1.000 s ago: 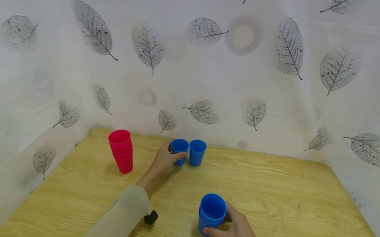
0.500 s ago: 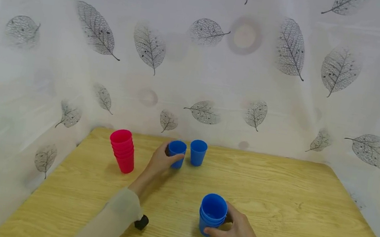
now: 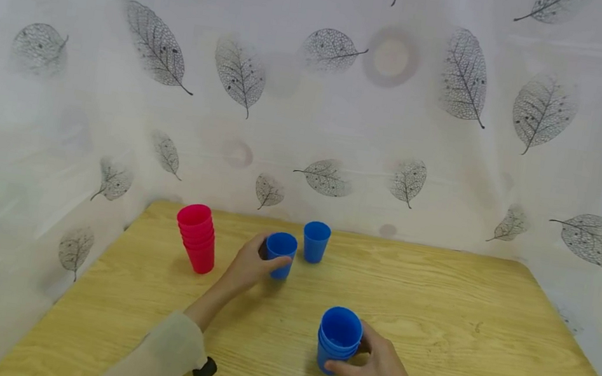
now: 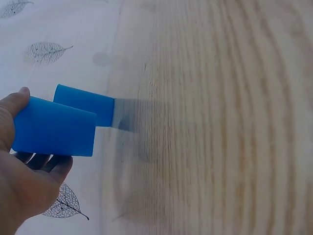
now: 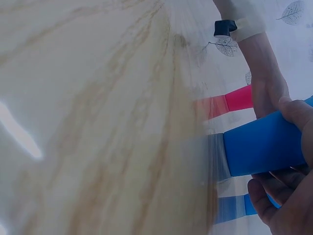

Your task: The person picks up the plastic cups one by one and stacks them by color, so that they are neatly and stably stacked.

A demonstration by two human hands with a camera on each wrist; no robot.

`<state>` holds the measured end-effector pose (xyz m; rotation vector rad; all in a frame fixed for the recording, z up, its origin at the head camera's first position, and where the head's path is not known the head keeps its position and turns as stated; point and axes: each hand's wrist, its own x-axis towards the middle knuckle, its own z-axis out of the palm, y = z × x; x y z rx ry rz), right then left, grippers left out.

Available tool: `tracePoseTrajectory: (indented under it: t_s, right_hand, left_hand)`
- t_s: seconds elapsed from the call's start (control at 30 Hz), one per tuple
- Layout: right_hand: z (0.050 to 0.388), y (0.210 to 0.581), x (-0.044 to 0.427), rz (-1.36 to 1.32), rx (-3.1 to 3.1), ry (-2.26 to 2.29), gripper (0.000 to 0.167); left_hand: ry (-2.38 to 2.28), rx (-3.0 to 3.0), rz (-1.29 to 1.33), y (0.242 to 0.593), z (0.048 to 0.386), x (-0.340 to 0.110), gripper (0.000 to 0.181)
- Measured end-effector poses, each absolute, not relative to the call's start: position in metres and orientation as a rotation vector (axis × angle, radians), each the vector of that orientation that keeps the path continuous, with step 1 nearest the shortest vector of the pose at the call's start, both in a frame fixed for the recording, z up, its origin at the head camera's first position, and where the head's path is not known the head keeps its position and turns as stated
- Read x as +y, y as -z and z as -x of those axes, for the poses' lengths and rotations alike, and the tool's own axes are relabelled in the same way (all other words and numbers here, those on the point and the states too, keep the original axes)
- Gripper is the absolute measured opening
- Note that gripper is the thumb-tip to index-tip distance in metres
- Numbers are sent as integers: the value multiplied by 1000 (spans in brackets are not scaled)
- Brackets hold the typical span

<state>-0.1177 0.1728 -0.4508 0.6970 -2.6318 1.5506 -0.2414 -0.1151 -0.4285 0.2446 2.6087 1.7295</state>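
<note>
My left hand [image 3: 246, 268] grips a single blue cup [image 3: 281, 249], thumb on the near side and fingers behind. In the left wrist view this cup [image 4: 55, 128] is held off the table. A second blue cup [image 3: 315, 244] stands upright just behind and to the right of it. Nearer the front, my right hand [image 3: 384, 374] holds a stack of nested blue cups [image 3: 337, 342] round its right side. The stack [image 5: 266, 144] rests upright on the tabletop in the right wrist view, its mouth facing up. Its far-side fingers are partly hidden in the head view.
A tall stack of nested red cups [image 3: 198, 241] stands on the left part of the wooden table [image 3: 460, 326]. White sheeting [image 3: 311, 112] printed with leaves rises behind the table and along its sides. A black band piece [image 3: 205, 370] sits at the left wrist.
The left hand has drawn its blue cup toward the front, away from the standing blue cup that it was beside. My right hand and its stack have stayed in place.
</note>
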Motion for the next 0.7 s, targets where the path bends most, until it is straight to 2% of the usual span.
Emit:
tracePoseTrajectory:
  t_s: [0.3, 0.7]
  right_hand:
    - [118, 451, 173, -705, -2635, -1562, 68]
    - [118, 452, 174, -746, -2601, -1563, 66]
  left_hand:
    - [-1722, 2548, -278, 423, 219, -113, 71]
    - [-1819, 2383, -494, 407, 187, -105, 63]
